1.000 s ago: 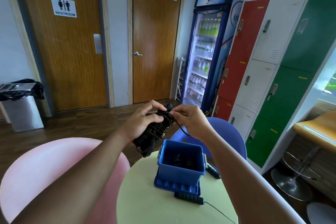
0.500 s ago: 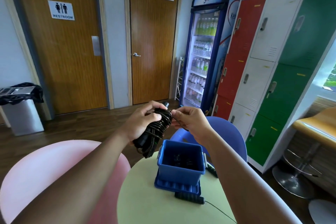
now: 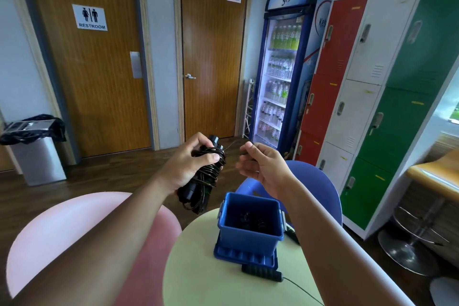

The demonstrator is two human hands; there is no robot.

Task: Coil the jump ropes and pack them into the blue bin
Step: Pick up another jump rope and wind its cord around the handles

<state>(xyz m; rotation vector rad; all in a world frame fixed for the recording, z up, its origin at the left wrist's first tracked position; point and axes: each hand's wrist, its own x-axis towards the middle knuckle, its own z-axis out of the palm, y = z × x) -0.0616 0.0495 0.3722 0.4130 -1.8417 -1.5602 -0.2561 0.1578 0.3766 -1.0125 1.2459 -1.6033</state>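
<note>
My left hand (image 3: 191, 164) grips a black jump rope (image 3: 203, 181), its thin cord wound round the two handles, held above the table's left edge. My right hand (image 3: 260, 166) is a short way to the right, pinching the loose cord end, which runs taut back to the bundle. Below stands the blue bin (image 3: 250, 221) on its blue lid (image 3: 246, 256), with dark coiled rope lying inside. A second black jump rope handle (image 3: 262, 274) lies on the pale green table (image 3: 206, 278) in front of the bin, its cord trailing right. Another handle (image 3: 290, 231) shows behind my right forearm.
A pink chair (image 3: 62, 236) sits at the left, a blue chair (image 3: 315, 181) behind the bin. Coloured lockers (image 3: 372, 97) and a drinks fridge (image 3: 285, 69) line the right wall. A lined trash can (image 3: 37, 149) stands by the restroom door. A stool (image 3: 409, 243) is at the right.
My right hand has drawn away to the right from the bundle, pulling the cord end out taut. The left hand keeps its grip on the coil.
</note>
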